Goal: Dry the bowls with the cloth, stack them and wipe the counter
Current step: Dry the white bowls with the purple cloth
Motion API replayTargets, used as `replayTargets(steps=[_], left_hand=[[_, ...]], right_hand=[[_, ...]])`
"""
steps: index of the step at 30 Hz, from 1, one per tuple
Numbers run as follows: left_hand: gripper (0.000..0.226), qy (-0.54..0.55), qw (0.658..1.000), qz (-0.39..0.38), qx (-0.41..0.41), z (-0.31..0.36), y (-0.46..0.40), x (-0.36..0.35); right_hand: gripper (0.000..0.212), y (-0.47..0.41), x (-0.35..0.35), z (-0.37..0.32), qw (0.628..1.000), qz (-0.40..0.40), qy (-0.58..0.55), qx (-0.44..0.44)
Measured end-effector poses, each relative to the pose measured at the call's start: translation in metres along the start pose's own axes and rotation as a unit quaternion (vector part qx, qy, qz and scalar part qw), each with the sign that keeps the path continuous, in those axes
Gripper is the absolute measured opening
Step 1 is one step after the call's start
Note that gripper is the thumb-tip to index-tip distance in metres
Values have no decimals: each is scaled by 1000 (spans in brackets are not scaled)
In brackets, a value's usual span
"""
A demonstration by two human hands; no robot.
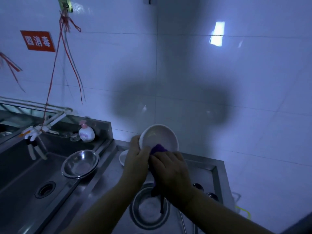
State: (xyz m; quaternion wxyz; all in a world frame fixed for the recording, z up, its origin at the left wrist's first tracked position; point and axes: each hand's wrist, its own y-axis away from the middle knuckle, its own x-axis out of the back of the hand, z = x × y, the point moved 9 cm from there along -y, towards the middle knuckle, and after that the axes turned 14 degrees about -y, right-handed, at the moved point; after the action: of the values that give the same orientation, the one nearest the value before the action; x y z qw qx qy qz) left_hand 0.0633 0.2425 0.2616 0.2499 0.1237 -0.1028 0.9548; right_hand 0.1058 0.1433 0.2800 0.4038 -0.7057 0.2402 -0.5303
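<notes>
White bowl (159, 137): held tilted above the counter (200, 173), opening toward the camera.
Left hand (137, 155): fingers curled over the bowl's left rim.
Right hand (170, 171): gripping the purple cloth (158, 148), pressing it inside the bowl's lower rim.
Cloth tail: hangs below the right hand.
Steel bowl (80, 163): resting at the sink (25, 191) edge.
Second white bowl (122, 157): on the counter behind the left hand.

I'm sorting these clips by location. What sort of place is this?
Probably a commercial or canteen kitchen's washing-up area: a stainless steel sink and counter, white tiled walls, and a red sign reading "disinfection" in Chinese.
</notes>
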Motion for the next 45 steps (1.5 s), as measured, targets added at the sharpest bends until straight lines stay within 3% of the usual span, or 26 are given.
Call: replayTargets(steps=[2,5,8,10,12,14,17,19,21,23,25,28,30,33,37,42,44,45], left_hand=[[20,9,1000,4,-25,10,-1,0],[22,-76,993,-37,-77,24,-5,1],[22,-184,958,-207,-72,21,-8,-14],[40,-181,928,-324,-18,10,-6,-20],[30,-114,947,-299,21,5,-5,-19],[26,-41,979,-194,39,-3,-4,-19],[29,6,998,-57,-3,-9,10,-18],[24,13,999,-23,-47,-2,13,-11],[19,-16,996,-30,-78,6,13,-5],[17,-62,992,-54,-94,13,11,1],[27,-123,980,-128,-95,21,8,0],[43,-184,945,-263,-61,21,8,-3],[40,-125,960,-250,-29,15,10,4],[31,-9,991,-130,-19,3,19,10],[32,2,998,-15,-64,3,22,23],[23,-62,989,-64,-119,14,20,28],[20,-109,979,-127,-113,20,17,26],[29,-134,970,-177,-101,21,15,23]], right_hand=[[31,2,3,-7,1000,26,-16,-2],[42,11,8,-6,994,-51,16,94],[15,26,13,-3,960,-145,56,233],[9,34,10,-4,941,-190,54,275],[11,28,11,-4,955,-165,48,240],[14,15,13,1,982,-104,60,147],[21,8,11,-3,997,-30,63,43],[31,11,8,-11,999,-8,41,25],[38,16,9,-17,998,-14,25,57],[29,21,14,-20,989,-47,35,132],[13,28,15,-23,967,-106,55,223],[9,36,6,-26,931,-195,57,303],[10,27,5,-28,941,-183,54,281],[18,0,11,-26,985,-68,59,147],[29,-8,3,-35,997,-11,25,67],[27,8,3,-38,978,-59,48,197],[16,15,2,-38,954,-111,63,272],[13,19,0,-38,940,-142,66,302]])
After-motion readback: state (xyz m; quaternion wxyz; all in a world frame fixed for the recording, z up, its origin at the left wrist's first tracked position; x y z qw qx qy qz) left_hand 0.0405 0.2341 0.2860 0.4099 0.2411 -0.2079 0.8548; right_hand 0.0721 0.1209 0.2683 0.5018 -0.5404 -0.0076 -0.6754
